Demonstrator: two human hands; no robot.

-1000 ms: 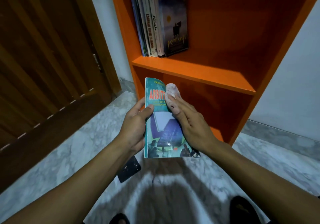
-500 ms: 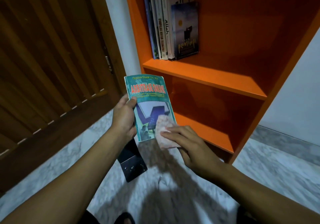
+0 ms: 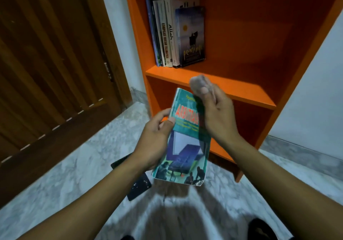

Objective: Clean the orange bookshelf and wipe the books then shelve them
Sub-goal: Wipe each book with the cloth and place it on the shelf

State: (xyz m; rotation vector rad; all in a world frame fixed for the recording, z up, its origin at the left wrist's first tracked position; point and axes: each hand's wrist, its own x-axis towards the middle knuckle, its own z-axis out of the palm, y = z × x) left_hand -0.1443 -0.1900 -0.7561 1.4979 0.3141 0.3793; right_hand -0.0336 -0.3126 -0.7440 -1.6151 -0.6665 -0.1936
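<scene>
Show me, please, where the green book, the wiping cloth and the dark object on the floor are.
green book [image 3: 182,147], head view, middle of front cover
wiping cloth [image 3: 197,82], head view, bunched top above the fingers
dark object [image 3: 139,186], head view, its near end

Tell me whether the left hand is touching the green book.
Touching. The head view shows the left hand gripping the green book along its left edge, thumb lying across the front cover beside the red title.

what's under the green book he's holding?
Below the green book, held by the left hand, lies marble floor and a dark flat object, partly hidden by the left forearm. Whether it continues beneath the book can't be seen.
</scene>
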